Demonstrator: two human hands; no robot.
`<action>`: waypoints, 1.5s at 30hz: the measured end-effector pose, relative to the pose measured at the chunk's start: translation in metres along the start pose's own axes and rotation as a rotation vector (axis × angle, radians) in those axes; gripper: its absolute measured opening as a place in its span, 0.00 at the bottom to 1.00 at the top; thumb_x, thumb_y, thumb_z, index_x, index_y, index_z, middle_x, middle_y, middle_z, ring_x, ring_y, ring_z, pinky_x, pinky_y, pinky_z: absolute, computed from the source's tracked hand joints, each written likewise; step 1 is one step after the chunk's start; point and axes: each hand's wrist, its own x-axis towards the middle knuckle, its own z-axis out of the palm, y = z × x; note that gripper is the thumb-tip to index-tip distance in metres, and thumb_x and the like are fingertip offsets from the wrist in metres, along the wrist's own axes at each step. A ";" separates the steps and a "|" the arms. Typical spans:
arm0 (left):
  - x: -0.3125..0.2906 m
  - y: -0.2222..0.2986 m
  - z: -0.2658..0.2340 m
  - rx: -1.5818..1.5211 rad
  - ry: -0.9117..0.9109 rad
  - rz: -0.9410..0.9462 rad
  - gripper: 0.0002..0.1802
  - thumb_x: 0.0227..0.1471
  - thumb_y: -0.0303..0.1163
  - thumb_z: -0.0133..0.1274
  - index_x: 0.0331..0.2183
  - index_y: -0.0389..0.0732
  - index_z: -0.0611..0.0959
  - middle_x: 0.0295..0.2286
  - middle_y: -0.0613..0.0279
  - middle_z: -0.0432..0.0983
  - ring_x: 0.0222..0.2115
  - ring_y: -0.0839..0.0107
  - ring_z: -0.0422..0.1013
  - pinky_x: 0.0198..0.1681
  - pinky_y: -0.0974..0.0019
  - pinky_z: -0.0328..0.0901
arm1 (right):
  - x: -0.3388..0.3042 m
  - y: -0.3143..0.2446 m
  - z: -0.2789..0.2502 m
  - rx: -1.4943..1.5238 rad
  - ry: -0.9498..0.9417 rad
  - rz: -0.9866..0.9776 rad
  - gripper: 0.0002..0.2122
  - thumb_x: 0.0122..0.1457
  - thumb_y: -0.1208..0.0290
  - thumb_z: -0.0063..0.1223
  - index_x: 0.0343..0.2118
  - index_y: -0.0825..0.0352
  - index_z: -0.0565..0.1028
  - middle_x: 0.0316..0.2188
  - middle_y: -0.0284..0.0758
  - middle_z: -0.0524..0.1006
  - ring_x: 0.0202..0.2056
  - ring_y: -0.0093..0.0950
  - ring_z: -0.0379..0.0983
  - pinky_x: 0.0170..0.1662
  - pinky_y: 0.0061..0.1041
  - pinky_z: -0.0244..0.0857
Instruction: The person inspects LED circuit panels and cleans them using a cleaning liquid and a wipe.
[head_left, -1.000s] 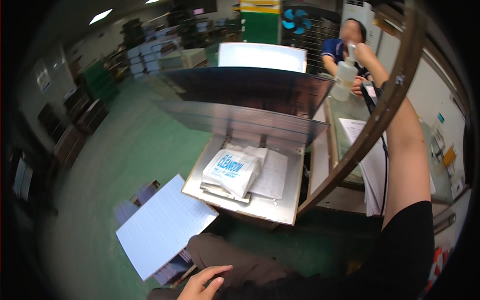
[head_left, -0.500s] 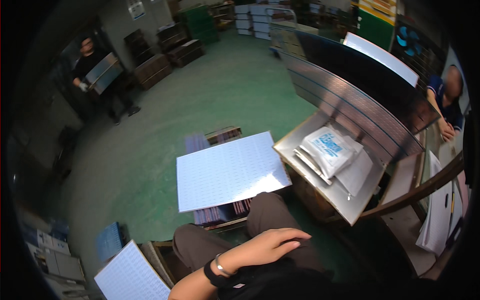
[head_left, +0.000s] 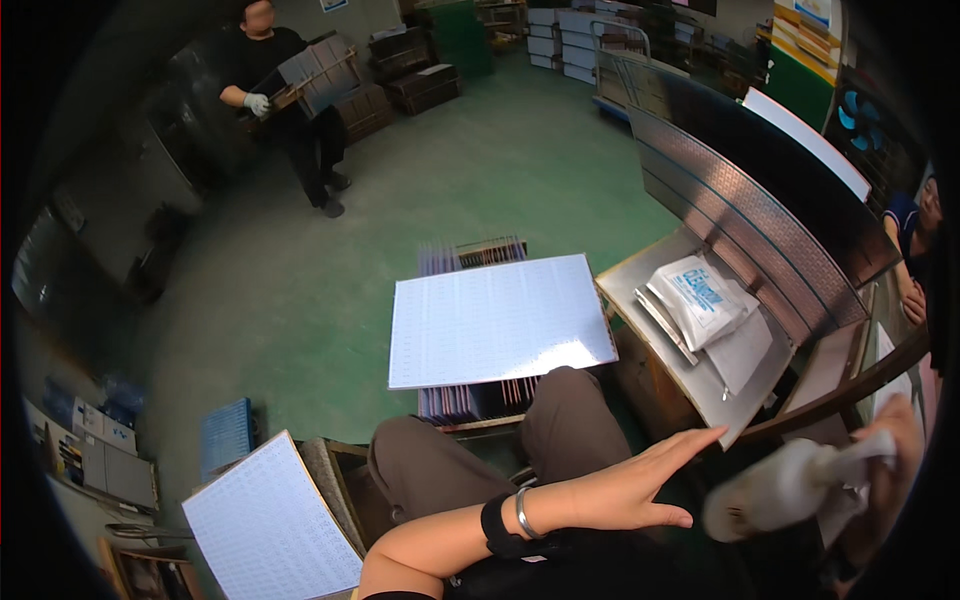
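Observation:
My left hand (head_left: 625, 492) reaches rightward across my lap, fingers stretched out and thumb apart, holding nothing. A dark band and a silver bracelet (head_left: 524, 513) are on its wrist. At the right, my right hand (head_left: 900, 450) grips a whitish plastic bottle (head_left: 770, 492) near its narrow end; the bottle lies tilted, its wide end toward my left hand. Motion blurs that hand and the bottle. Ahead of my knees, a shiny white patterned sheet (head_left: 500, 320) lies across a rack of upright thin panels (head_left: 455, 404).
To the right, a metal tray (head_left: 640, 275) bears a white plastic packet (head_left: 700, 298), beside a large upright metal panel (head_left: 740, 215). Another patterned sheet (head_left: 270, 520) leans at lower left. One person (head_left: 290, 90) carries panels at the back; another person (head_left: 910, 250) sits far right.
My right hand has come into view at the right with the bottle. My left hand has moved rightward and its fingers have straightened. The person carrying panels has walked nearer.

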 end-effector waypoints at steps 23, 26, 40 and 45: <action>-0.067 -0.037 -0.007 0.557 0.883 -0.317 0.41 0.31 0.27 0.66 0.49 0.39 0.65 0.44 0.53 0.67 0.45 0.58 0.67 0.48 0.61 0.63 | 0.047 -0.004 0.182 0.912 -0.258 0.538 0.10 0.55 0.76 0.51 0.39 0.76 0.73 0.31 0.32 0.74 0.31 0.17 0.69 0.33 0.17 0.63; -0.067 -0.037 -0.011 0.555 0.873 -0.333 0.39 0.30 0.28 0.67 0.47 0.38 0.67 0.43 0.55 0.69 0.44 0.61 0.68 0.47 0.62 0.63 | 0.044 0.005 0.188 0.896 -0.255 0.507 0.12 0.57 0.74 0.50 0.41 0.76 0.73 0.33 0.34 0.74 0.33 0.17 0.69 0.34 0.17 0.62; -0.055 -0.034 -0.009 0.601 0.852 -0.426 0.35 0.28 0.29 0.70 0.42 0.38 0.71 0.35 0.56 0.76 0.37 0.64 0.74 0.41 0.66 0.66 | 0.038 0.023 0.192 0.967 -0.301 0.553 0.15 0.60 0.64 0.48 0.42 0.71 0.75 0.27 0.31 0.76 0.27 0.15 0.68 0.29 0.16 0.62; -0.055 -0.031 -0.009 0.593 0.855 -0.451 0.33 0.29 0.31 0.70 0.40 0.38 0.72 0.33 0.56 0.77 0.35 0.65 0.74 0.40 0.66 0.67 | 0.038 0.024 0.191 0.992 -0.279 0.549 0.15 0.60 0.64 0.48 0.41 0.71 0.75 0.27 0.31 0.76 0.27 0.15 0.68 0.30 0.16 0.62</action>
